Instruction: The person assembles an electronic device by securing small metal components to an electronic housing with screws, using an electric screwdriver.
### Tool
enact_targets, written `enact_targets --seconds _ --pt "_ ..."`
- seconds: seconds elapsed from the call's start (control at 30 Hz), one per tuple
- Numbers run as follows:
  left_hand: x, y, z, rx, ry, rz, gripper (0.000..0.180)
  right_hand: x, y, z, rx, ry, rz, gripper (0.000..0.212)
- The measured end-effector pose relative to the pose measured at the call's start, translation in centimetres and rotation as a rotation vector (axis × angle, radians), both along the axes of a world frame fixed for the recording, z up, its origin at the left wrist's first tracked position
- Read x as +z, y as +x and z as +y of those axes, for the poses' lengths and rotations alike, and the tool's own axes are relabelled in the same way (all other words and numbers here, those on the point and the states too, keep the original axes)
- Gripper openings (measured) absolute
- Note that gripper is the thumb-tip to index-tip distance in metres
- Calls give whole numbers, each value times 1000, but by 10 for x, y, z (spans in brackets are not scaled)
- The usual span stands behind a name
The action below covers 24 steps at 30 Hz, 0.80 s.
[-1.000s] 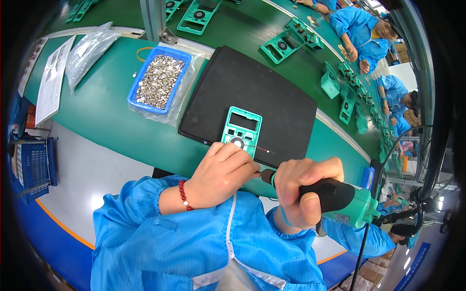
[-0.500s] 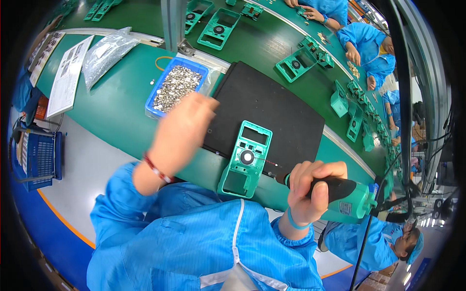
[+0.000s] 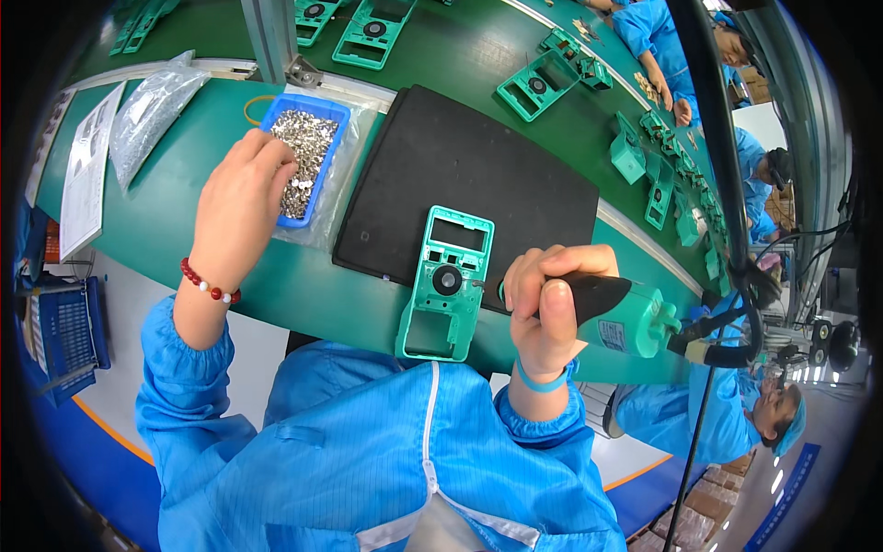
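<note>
My left hand reaches over the left edge of a blue tray full of small metal screws. Its thumb and fingers are pinched together at the pile; what they hold, if anything, is hidden. My right hand is wrapped round an electric screwdriver with a green body and black grip, lying nearly level. Its tip points left, close to a green plastic housing. That housing has cut-out windows and a round black speaker, and lies tilted across the near edge of a black mat.
A clear bag and a printed sheet lie at the left. More green housings rest on the conveyor beyond a metal post. A cable hangs at the right. Co-workers in blue sit across the line.
My left hand has moved left from beside the tray onto the screws, and its fingers have come together. The whole view has shifted slightly. My right hand keeps hold of the screwdriver.
</note>
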State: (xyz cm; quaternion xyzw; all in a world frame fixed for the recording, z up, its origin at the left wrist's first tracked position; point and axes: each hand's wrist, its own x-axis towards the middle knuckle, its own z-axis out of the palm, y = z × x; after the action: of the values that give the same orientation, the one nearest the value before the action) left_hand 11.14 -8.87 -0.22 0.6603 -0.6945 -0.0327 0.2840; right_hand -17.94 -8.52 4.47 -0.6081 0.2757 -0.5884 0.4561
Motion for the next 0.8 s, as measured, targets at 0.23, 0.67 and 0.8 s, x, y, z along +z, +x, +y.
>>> enact_targets --seconds 0.23,0.67,0.8 --pt "-6 -3 7 42 -62 119 8 -11 3 -7 -14 10 29 23" --pt "-5 -63 46 -208 -67 391 16 -23 4 -15 -2 44 44 19" --pt "-8 -87 56 -359 -48 318 24 -25 3 -16 0 40 58 19"
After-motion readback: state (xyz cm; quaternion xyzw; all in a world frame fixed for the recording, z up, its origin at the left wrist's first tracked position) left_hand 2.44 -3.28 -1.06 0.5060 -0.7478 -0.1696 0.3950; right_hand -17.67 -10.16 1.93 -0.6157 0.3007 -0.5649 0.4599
